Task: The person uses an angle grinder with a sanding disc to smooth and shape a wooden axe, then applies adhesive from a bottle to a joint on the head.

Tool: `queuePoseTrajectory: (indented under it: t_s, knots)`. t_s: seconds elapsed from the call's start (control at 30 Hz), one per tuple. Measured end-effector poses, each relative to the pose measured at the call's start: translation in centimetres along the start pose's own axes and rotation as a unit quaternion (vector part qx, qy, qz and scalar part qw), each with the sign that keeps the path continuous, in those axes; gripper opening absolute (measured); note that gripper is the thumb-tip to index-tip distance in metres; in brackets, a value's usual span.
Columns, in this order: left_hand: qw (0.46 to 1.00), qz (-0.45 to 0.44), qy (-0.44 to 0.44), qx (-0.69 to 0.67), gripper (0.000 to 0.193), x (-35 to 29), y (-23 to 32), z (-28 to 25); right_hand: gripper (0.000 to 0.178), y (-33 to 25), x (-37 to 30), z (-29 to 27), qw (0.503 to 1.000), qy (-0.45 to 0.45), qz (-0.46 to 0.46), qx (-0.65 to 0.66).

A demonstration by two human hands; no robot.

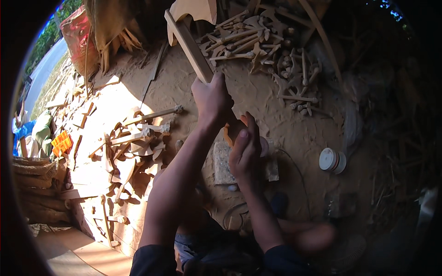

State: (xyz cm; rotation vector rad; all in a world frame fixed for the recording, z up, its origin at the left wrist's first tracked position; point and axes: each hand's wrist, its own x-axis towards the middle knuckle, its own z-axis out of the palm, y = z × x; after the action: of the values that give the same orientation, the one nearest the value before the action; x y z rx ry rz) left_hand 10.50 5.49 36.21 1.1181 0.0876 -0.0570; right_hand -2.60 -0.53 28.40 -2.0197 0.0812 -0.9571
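A pale wooden axe (188,46), with a straight squared shaft and a broad flat curved head, slants up and away from me. My left hand (212,99) is closed around its shaft. Lower down, my right hand (246,149) curls its fingers about the lower end of the same piece. A small orange-brown edge of wood shows between the two hands; the rest of that end is hidden by my fingers. Beneath my right hand a worn greyish block (223,168) sits on the ground.
A heap of carved wooden pieces (248,41) lies at the far side, another sunlit pile (133,142) to the left. A white round tub (328,159) stands at right. A dark cord (301,181) curves over the dirt. A red sack (80,37) is far left.
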Motion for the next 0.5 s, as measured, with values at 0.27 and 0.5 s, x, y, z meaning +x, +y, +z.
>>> queuePoseTrajectory:
  t_s: [0.27,0.5]
  knots:
    - [0.998,-0.029,0.034,0.034,0.033,-0.7,-0.2,0.6,0.061,-3.3,3.3,-3.1,0.945,-0.256,0.013,-0.205]
    - [0.999,0.008,0.01,0.049,0.02,1.0,0.0,-0.7,0.063,-0.2,-0.2,-1.0,0.963,-0.143,-0.115,-0.2]
